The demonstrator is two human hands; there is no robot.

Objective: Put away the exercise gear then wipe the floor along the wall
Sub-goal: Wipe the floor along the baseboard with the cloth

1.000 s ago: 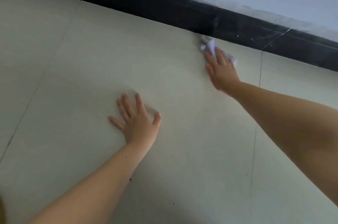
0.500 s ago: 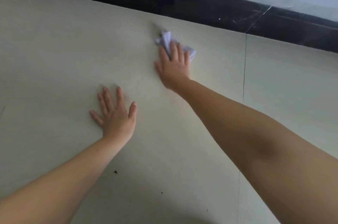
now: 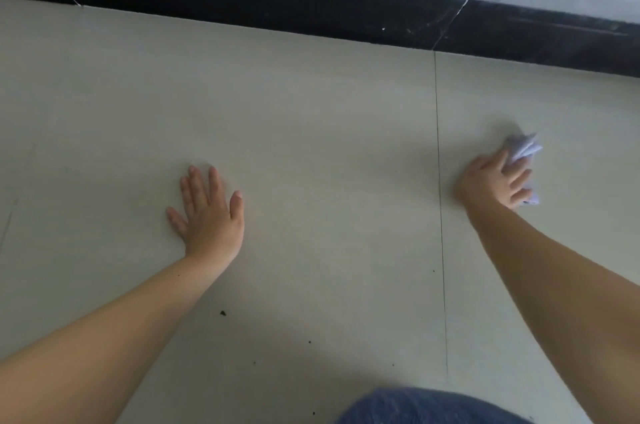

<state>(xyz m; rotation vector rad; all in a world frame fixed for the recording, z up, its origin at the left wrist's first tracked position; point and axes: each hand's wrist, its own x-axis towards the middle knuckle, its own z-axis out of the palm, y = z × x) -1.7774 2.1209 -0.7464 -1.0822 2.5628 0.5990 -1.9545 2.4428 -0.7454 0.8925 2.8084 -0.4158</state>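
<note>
Wiping stage; no exercise gear in view. Your right hand (image 3: 493, 181), fingers curled round crumpled tissue (image 3: 523, 150), presses floor (image 3: 311, 112) near black baseboard (image 3: 277, 8). Left hand (image 3: 207, 212) flat, fingers spread. Crumbs (image 3: 222, 313) remain, well apart from baseboard.

Right hand (image 3: 493, 181) presses crumpled tissue (image 3: 523, 150) on the floor (image 3: 311, 129); left hand (image 3: 209, 212) lies flat.
</note>
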